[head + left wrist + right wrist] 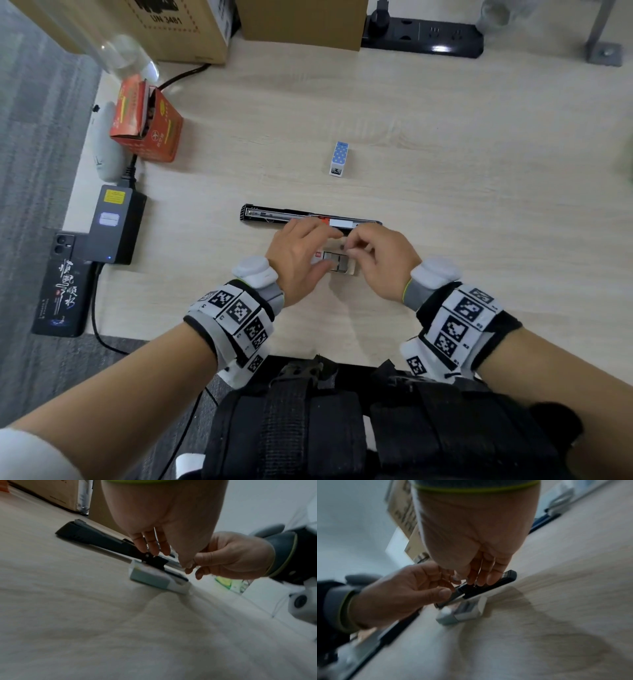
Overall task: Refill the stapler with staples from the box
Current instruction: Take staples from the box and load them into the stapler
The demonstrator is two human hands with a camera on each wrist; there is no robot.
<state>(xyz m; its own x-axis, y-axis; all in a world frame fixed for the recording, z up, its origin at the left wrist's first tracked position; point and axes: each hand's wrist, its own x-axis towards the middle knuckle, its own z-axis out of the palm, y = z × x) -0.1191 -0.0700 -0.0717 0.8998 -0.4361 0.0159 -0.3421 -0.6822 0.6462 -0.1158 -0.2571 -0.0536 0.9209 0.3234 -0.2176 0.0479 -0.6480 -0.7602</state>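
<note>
The black stapler (274, 215) (96, 538) (488, 588) lies opened flat on the wooden table, its metal channel facing up. Just in front of it sits the small open staple box (342, 267) (150, 578) (465, 609) with grey staple strips inside. Both hands hover over the box, fingertips meeting. My right hand (349, 249) (464, 578) has its fingers curled and pinches a small staple strip. My left hand (332, 250) (181, 562) pinches the same spot with thumb and forefinger, while its other fingers hang over the stapler's hinge. The strip itself is mostly hidden by the fingers.
A small blue dotted box (340, 159) stands beyond the stapler. At the left edge are a red carton (147, 123), a power adapter (114, 224) and a phone (65, 284). Cardboard boxes (137, 27) and a power strip (424, 36) line the back.
</note>
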